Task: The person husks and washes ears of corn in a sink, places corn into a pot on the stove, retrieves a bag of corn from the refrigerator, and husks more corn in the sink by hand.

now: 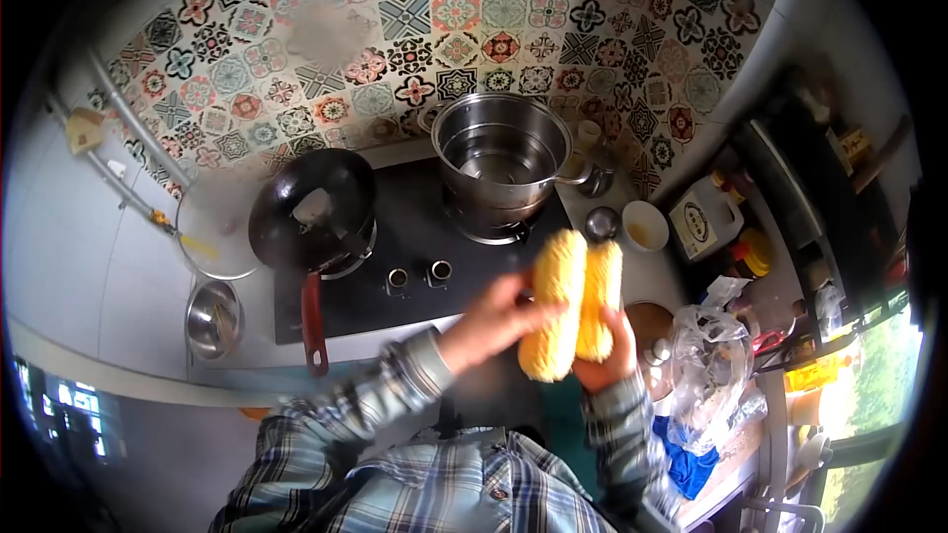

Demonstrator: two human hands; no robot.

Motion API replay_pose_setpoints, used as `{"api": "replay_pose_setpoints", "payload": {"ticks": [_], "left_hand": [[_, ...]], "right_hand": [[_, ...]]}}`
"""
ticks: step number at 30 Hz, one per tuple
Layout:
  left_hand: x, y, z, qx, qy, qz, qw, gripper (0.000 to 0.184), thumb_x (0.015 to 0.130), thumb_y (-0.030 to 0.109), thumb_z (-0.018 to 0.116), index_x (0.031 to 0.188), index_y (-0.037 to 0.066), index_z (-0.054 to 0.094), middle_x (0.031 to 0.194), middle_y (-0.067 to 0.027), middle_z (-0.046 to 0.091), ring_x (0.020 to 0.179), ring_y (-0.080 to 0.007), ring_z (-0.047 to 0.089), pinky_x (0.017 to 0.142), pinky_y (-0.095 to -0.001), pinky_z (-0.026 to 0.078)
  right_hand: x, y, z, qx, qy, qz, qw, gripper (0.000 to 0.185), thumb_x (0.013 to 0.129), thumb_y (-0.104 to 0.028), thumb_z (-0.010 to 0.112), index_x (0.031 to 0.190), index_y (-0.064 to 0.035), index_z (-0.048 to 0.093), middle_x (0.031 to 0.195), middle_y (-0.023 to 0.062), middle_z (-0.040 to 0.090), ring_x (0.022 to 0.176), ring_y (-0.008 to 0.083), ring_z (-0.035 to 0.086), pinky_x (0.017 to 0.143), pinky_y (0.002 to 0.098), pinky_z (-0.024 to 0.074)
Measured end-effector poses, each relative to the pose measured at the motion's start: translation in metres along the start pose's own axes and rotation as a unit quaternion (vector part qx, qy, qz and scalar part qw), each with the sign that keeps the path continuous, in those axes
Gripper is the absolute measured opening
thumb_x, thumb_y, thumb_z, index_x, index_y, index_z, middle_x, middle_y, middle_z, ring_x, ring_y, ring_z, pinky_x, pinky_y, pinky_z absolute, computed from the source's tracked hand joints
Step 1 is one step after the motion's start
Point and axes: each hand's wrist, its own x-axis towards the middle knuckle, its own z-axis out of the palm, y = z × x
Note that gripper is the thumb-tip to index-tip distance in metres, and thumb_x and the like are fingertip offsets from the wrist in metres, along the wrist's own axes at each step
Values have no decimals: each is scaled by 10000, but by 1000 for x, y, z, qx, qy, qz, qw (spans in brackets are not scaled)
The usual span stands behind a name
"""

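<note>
One corn cob (561,281) is pinched around its middle by the left hand (502,321); a second cob (602,286), just beside it, is clasped near its lower end by the right hand (612,355) — both held up near the stove's (410,237) front edge. Rounded sides may slip, so each is best gripped firmly — never squeezed hard.

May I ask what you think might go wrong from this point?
The two corn cobs are held up in the air by the left hand and right hand, so one could slip and drop.

The wok's red handle juts past the cooktop's front edge, near the left sleeve; a brush might swing the wok.

The right sleeve might catch the plastic bag beside it.
</note>
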Motion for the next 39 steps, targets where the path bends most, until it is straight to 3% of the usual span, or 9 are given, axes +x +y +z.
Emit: {"api": "replay_pose_setpoints", "payload": {"ticks": [6, 11, 17, 20, 28, 31, 35, 36, 39], "left_hand": [[63, 77, -95, -57, 90, 7, 994, 446, 784, 229, 648, 1151, 37, 484, 1030, -65, 581, 909, -161, 583, 779, -325, 496], [138, 102, -148, 262, 271, -24, 926, 738, 664, 249, 750, 1173, -49, 306, 959, -172, 535, 819, -212, 586, 606, -342, 513], [223, 85, -187, 530, 256, -298, 752, 1043, 650, 310, 701, 1298, -129, 11, 1105, -263, 500, 917, -287, 571, 666, -361, 511], [244, 60, -205, 576, 261, -364, 684, 980, 691, 363, 642, 1324, -84, 41, 1194, -281, 458, 1081, -334, 499, 926, -356, 381], [215, 108, -185, 721, 269, -168, 616, 273, 788, 249, 569, 959, 36, 574, 835, -147, 622, 791, -283, 611, 686, -394, 483], [92, 194, -119, 568, 304, 112, 756, 181, 836, 172, 553, 960, 40, 553, 776, -21, 565, 679, -134, 563, 589, -254, 443], [-82, 203, -85, 551, 613, 200, 529, 90, 848, 93, 480, 768, 53, 477, 678, -7, 444, 555, -92, 387, 515, -209, 309], [-120, 197, -86, 570, 609, 201, 514, 159, 873, 106, 473, 719, 79, 446, 627, 2, 406, 533, -71, 344, 504, -189, 275], [-216, 151, -88, 419, 710, 167, 540, 274, 891, 164, 492, 647, 105, 382, 565, 23, 379, 495, -44, 294, 462, -187, 215]], "right_hand": [[160, -52, 93, 36, -163, 153, 974, 509, 788, -268, 543, 1212, -14, 420, 1142, 146, 538, 1006, 265, 549, 908, 400, 415], [277, -78, 119, -342, -194, 76, 916, 601, 708, -181, 656, 1252, -120, 408, 1085, 91, 556, 945, 218, 555, 785, 336, 476], [366, -37, 105, -794, -217, 58, 565, 1062, 449, -565, 702, 1361, -238, 266, 1246, 273, 400, 1124, 388, 439, 954, 375, 366], [365, -17, 101, -791, -183, 118, 572, 999, 491, -558, 684, 1354, -279, 264, 1338, 279, 261, 1162, 390, 407, 974, 375, 346], [341, -30, 118, -870, -168, -22, 463, 840, 637, -507, 663, 1346, -263, 285, 1280, 198, 380, 1086, 377, 474, 961, 396, 356], [316, -114, 115, -709, -261, -327, 567, 425, 807, -234, 607, 1209, -167, 487, 1109, 177, 546, 1050, 296, 511, 883, 389, 418], [224, -217, 95, -556, -137, -366, 734, 210, 813, -47, 548, 1011, 12, 587, 1077, 137, 565, 901, 193, 562, 772, 284, 459], [205, -238, 74, -608, -84, -360, 702, 197, 824, -71, 534, 985, 14, 608, 1033, 132, 579, 881, 171, 555, 709, 257, 463], [130, -231, 8, -340, 32, -301, 890, 185, 812, -80, 562, 979, 0, 579, 830, 95, 599, 697, 150, 541, 601, 234, 454]]}}
